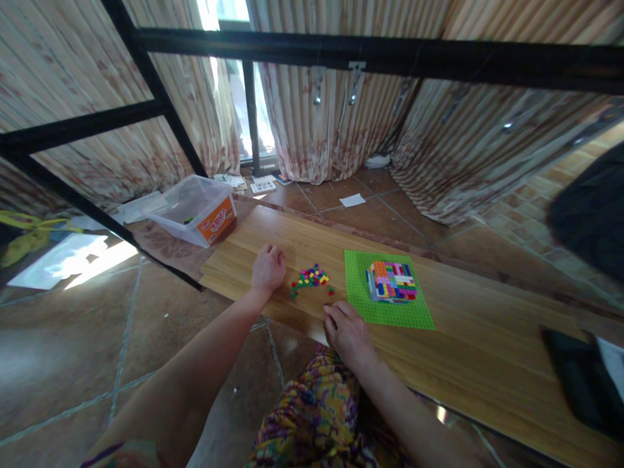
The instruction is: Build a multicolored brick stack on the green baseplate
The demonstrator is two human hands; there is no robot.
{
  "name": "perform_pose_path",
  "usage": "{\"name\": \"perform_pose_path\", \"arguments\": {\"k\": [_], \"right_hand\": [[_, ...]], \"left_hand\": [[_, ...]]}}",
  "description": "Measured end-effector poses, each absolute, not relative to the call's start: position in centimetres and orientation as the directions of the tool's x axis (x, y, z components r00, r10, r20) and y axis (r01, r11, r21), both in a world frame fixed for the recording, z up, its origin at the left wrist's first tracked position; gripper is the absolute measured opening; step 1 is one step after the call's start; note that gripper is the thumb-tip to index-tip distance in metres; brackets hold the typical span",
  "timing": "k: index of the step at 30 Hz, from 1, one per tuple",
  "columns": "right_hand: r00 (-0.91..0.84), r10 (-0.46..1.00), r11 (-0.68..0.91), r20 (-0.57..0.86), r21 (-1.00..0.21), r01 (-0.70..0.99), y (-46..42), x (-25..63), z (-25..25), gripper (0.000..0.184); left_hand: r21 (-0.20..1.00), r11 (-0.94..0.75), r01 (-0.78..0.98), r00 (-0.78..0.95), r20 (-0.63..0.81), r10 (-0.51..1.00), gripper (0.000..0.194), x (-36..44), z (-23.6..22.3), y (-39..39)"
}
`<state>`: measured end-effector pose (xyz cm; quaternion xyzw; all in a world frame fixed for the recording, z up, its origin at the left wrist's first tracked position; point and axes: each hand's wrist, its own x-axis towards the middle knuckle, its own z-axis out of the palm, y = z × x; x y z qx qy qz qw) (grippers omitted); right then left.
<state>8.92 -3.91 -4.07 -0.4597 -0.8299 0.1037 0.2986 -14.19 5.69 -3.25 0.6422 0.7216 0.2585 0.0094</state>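
My left hand [269,268] rests on the wooden table with its fingers curled in; whatever they may hold is hidden. Just right of it lies a loose pile of tiny coloured building bricks [312,276], with a few green and red ones apart from the rest. Below the pile, by the near table edge, my right hand [347,330] has its fingers pinched, and a small dark spot shows at the fingertips, too small to name. A block built of many-coloured bricks [392,281] stands on a green studded baseplate [358,305], up and right of my right hand.
Beyond the table's [487,344] left end, a clear plastic tub [182,208] with an orange label stands on the floor. A black flat object [578,377] lies at the right end. A black metal frame [341,52] crosses before the curtains [312,130]. Papers [352,200] lie on the tiles.
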Motion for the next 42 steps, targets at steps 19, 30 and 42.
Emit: {"name": "perform_pose_path", "arguments": {"k": [19, 30, 42], "right_hand": [[0.149, 0.955, 0.167, 0.256, -0.880, 0.444, -5.6, 11.8, -1.3, 0.019], [0.592, 0.798, 0.010, 0.111, -0.985, 0.170, -2.9, 20.5, -1.6, 0.041], [0.524, 0.850, 0.025, 0.058, -0.997, 0.071, -3.2, 19.5, -1.8, 0.035]], "left_hand": [[0.381, 0.019, 0.924, -0.165, 0.354, 0.921, 0.020, -14.7, -3.7, 6.0], [0.369, 0.030, 0.929, -0.172, 0.361, 0.916, 0.021, -14.6, -3.0, 6.1], [0.344, 0.043, 0.938, -0.171, 0.352, 0.920, 0.025, -14.8, -2.9, 6.1]]}}
